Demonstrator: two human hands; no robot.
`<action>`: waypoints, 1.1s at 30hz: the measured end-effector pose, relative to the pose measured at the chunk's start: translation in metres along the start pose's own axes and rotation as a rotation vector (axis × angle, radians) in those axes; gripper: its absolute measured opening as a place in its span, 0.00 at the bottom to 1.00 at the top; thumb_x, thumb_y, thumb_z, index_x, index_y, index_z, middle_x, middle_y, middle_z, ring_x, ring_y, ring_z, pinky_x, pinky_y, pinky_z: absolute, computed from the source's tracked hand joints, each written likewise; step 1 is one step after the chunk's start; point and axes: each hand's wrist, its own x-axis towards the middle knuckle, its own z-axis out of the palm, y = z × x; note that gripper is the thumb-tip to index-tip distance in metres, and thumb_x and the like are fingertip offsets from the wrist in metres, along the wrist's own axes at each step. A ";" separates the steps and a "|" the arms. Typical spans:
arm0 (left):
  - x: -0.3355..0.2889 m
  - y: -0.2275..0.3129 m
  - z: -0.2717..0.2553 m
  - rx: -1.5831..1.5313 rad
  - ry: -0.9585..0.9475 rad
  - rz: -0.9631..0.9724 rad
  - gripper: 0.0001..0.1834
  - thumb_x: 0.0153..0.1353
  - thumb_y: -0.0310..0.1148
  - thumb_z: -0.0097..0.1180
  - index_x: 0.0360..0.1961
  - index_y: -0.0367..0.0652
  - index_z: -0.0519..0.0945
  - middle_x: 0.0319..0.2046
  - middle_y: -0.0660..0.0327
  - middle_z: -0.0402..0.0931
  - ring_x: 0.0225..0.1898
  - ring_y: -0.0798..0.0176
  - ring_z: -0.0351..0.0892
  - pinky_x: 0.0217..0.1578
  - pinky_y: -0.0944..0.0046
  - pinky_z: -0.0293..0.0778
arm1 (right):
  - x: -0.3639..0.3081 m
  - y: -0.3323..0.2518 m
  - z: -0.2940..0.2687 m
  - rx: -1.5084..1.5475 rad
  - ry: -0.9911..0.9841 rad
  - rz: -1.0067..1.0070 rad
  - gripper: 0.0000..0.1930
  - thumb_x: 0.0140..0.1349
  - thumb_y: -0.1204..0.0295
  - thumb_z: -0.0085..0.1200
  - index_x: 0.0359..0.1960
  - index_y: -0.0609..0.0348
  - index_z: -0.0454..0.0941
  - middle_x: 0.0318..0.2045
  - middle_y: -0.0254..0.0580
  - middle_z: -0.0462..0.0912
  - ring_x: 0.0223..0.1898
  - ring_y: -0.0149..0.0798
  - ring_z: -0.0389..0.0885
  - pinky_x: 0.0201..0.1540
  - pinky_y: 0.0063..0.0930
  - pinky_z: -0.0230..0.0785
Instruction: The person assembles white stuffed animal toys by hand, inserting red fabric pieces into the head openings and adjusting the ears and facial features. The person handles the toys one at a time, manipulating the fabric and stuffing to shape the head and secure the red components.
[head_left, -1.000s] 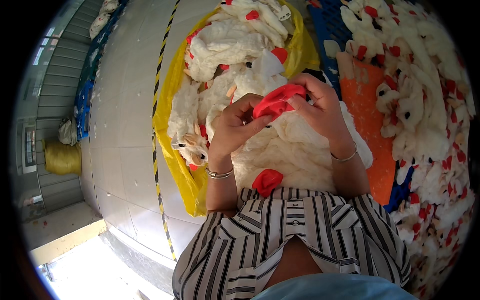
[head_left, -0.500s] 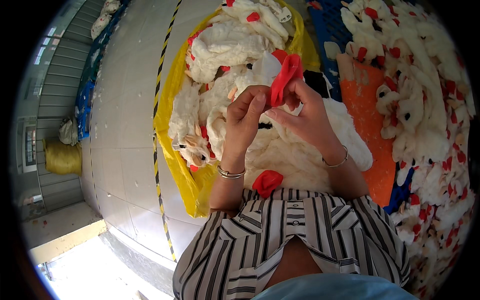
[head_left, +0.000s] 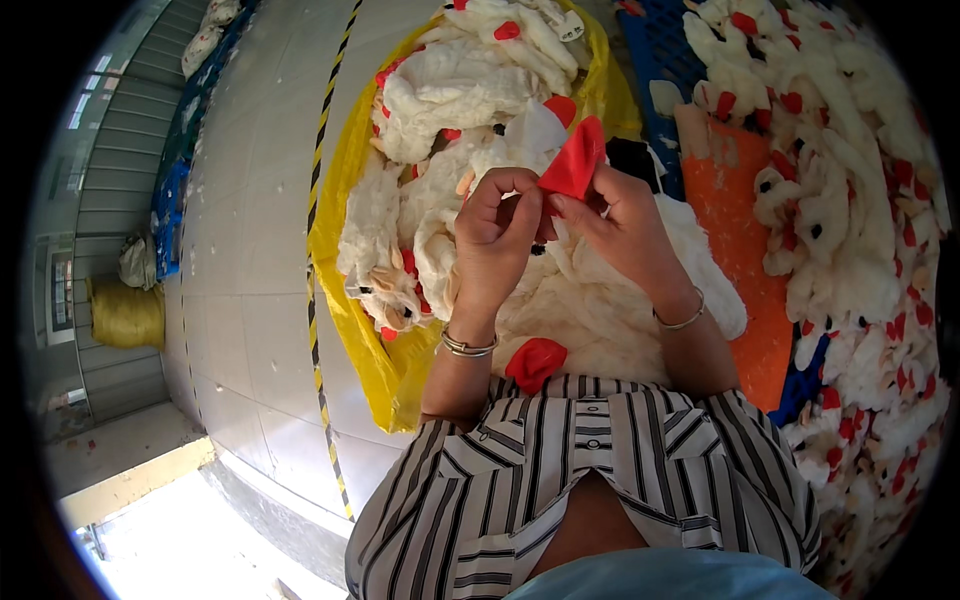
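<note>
Between my two hands I hold a small red fabric piece [head_left: 576,162], its pointed end up and its lower edge pinched. My left hand [head_left: 497,222] grips the edge at the left with thumb and fingers. On the other side my right hand [head_left: 622,222] pinches it, fingers partly hidden behind the cloth. Below the hands, white plush fabric [head_left: 580,320] spreads over my lap. Another red fabric piece [head_left: 536,364] lies on it close to my waist. A white piece with a red tip [head_left: 560,109] shows just beyond my hands.
A yellow plastic bag [head_left: 345,285] full of white plush pieces with red parts lies ahead and left. At right, an orange sheet [head_left: 745,250] borders a large heap of similar plush pieces [head_left: 850,210]. Black-and-yellow tape [head_left: 313,300] runs along the tiled floor at left.
The red piece has gone from a folded loop to a flatter, pointed shape. My hands have shifted slightly, both still on it.
</note>
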 end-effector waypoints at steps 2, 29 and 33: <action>0.001 -0.003 0.000 -0.008 -0.012 0.050 0.03 0.67 0.20 0.50 0.41 0.36 0.73 0.35 0.62 0.77 0.30 0.73 0.79 0.33 0.74 0.77 | 0.001 -0.004 0.001 0.011 0.006 0.015 0.08 0.59 0.74 0.61 0.35 0.65 0.76 0.24 0.45 0.78 0.23 0.32 0.76 0.28 0.26 0.68; 0.011 0.006 -0.006 0.219 -0.123 0.271 0.13 0.59 0.17 0.56 0.46 0.32 0.79 0.41 0.58 0.80 0.37 0.69 0.82 0.38 0.72 0.78 | 0.011 -0.016 -0.039 0.467 -0.121 0.010 0.11 0.65 0.72 0.56 0.47 0.64 0.79 0.34 0.31 0.77 0.35 0.23 0.70 0.39 0.17 0.63; 0.017 0.018 -0.013 0.301 -0.180 0.302 0.11 0.59 0.16 0.54 0.43 0.33 0.81 0.41 0.58 0.80 0.34 0.71 0.79 0.32 0.73 0.75 | 0.022 -0.036 -0.048 -0.134 -0.039 -0.219 0.18 0.58 0.73 0.62 0.49 0.61 0.75 0.36 0.37 0.79 0.37 0.28 0.75 0.42 0.22 0.68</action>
